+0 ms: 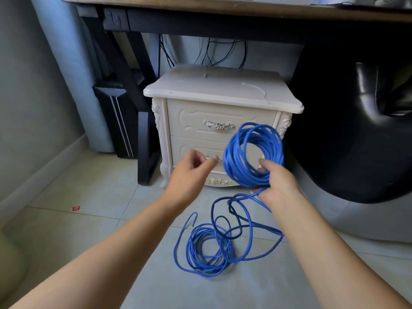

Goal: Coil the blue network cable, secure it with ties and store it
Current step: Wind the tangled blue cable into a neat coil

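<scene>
My right hand [278, 184] grips the lower edge of a coil of blue network cable [236, 152], held upright in front of the cabinet. From that hand the cable drops to the floor, where loose loops [207, 248] lie in a tangle on the tiles. My left hand [189, 172] hovers to the left of the coil with loosely curled fingers and holds nothing. It is blurred and does not touch the cable. No ties are in view.
A white two-drawer cabinet [218, 92] with ornate metal handles stands straight ahead under a dark desk [200, 10]. A black chair [356, 130] fills the right side. Black panels lean at the left. A small red scrap [76, 208] lies on the tiled floor.
</scene>
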Demonstrator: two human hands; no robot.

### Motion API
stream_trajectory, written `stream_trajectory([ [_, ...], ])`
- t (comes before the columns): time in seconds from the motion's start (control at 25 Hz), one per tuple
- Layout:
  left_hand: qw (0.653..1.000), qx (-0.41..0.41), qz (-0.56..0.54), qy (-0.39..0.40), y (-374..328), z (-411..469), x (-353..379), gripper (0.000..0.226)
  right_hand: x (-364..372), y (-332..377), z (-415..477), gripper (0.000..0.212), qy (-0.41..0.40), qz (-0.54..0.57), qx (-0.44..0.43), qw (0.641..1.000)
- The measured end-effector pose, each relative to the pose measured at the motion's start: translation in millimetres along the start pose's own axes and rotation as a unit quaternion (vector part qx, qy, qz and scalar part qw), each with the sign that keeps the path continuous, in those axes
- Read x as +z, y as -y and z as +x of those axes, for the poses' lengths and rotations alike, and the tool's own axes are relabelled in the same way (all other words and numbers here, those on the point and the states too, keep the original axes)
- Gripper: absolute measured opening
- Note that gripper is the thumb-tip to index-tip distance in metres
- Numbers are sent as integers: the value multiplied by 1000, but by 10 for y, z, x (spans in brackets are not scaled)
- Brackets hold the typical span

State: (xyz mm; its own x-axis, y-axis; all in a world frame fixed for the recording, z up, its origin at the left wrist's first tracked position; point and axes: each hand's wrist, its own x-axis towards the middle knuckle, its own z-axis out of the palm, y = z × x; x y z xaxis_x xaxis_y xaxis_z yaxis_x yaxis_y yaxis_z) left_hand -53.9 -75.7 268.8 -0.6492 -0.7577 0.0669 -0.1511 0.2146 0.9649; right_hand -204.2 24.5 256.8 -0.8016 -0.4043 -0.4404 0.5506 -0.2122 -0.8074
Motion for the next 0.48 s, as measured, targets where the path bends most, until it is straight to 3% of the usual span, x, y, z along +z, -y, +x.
stream_trajectory([
  [0.08,988,-1,40,151,18,-123,160,20,-34,30,26,20,10,81,33,996],
  [0.16,950,-35,83,300,22,-274,345,14,-33,18,32,15,28,155,52,986],
  [0.28,948,-73,70,302,58,-347,536,16,12,-19,-3,5,26,202,45,978],
  [0.4,943,-156,-67,286,-14,-315,585,4,-6,-18,-2,8,22,210,26,977],
  [0.48,921,-215,-155,286,-33,-288,555,16,-38,12,19,8,11,209,20,978],
])
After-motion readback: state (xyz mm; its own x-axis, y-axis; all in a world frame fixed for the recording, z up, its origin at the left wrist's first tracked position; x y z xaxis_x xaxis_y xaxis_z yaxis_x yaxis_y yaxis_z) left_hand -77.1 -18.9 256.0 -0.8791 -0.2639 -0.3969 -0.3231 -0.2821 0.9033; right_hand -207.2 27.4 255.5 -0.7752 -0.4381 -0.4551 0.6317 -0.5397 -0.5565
